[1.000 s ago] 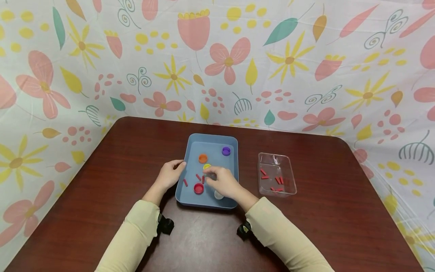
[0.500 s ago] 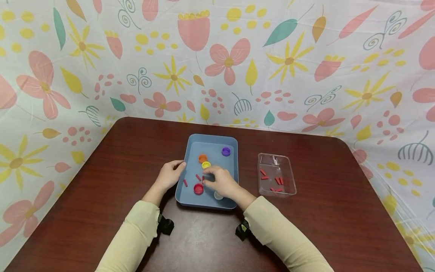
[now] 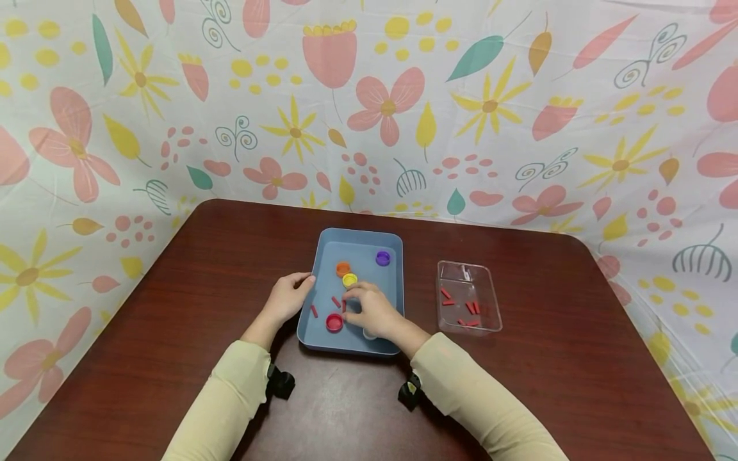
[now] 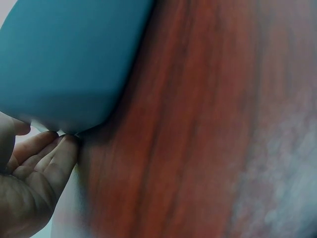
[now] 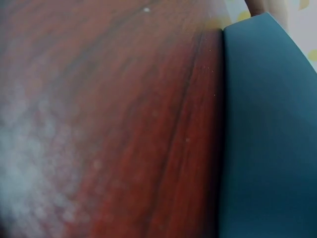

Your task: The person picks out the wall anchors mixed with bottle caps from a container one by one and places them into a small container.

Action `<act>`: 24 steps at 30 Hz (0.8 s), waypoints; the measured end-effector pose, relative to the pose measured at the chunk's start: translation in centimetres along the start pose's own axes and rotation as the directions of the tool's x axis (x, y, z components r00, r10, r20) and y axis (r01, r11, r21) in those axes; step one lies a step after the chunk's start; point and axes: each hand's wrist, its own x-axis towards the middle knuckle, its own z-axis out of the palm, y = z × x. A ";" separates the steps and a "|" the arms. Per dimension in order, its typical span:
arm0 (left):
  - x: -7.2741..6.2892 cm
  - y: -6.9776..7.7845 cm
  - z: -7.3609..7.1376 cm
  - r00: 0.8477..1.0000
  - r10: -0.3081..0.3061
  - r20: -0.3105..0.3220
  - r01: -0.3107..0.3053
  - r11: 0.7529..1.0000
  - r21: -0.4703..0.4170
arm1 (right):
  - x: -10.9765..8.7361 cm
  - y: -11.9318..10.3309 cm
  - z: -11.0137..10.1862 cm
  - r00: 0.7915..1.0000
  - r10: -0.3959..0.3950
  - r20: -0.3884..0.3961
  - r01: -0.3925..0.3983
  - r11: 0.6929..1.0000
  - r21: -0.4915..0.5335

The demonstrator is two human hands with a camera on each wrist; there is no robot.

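Observation:
A blue-grey tray (image 3: 394,298) lies on the table. My left hand (image 3: 286,298) grips its left rim, thumb over the edge; in the left wrist view the left hand's fingers (image 4: 62,161) touch the tray's outer wall. Over the tray, my right hand (image 3: 375,312) has thumb and forefinger apart on either side of a small red stick (image 3: 344,306). Two other red sticks (image 3: 336,301) lie just left. A red ring-shaped cap (image 3: 334,323) sits close to the thumb, a yellow cap (image 3: 349,280) beyond the forefinger. A whitish cap (image 3: 369,335) is partly hidden under the right hand.
Farther back in the tray are an orange cap (image 3: 343,269) and a purple cap (image 3: 383,258). To the right stands a clear plastic box (image 3: 490,288) with several red sticks inside. Behind the brown table (image 3: 548,358) hangs a flowered cloth (image 3: 369,115).
My right hand has shifted slightly left and lower around the red stick. The red cap has slid a little left. My left hand stays on the rim.

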 end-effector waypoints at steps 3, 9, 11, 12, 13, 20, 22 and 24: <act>0.0 0.0 0.0 1.000 0.008 -0.004 -0.008 1.000 0.011 | 0.1 0.1 0.1 1.000 0.009 0.010 -0.008 0.999 -0.032; 0.0 -0.1 0.0 1.000 0.003 -0.003 -0.003 1.000 0.004 | 0.1 0.2 0.3 1.000 0.020 0.021 -0.018 0.998 -0.059; 0.0 0.0 0.1 1.000 0.000 -0.003 0.000 1.000 0.002 | 0.0 0.2 0.4 1.000 0.016 0.016 -0.015 0.998 -0.057; 0.0 0.0 0.1 1.000 0.001 -0.002 -0.001 1.000 0.002 | 0.0 0.2 0.4 1.000 0.015 0.015 -0.015 0.998 -0.058; -0.1 0.0 0.1 1.000 0.003 -0.001 -0.003 1.000 0.004 | 0.0 0.2 0.4 1.000 0.015 0.015 -0.014 0.998 -0.060; -0.2 0.2 0.1 1.000 -0.001 0.000 0.001 1.000 0.001 | 0.0 0.2 0.4 1.000 0.014 0.010 -0.013 0.997 -0.070; -0.2 0.2 0.1 1.000 -0.003 -0.001 0.003 1.000 -0.002 | 0.0 0.2 0.4 1.000 0.009 0.014 -0.008 0.997 -0.079; -0.2 0.1 0.1 1.000 -0.004 0.001 0.004 1.000 -0.002 | -0.1 0.2 0.3 1.000 0.009 0.020 -0.007 0.996 -0.094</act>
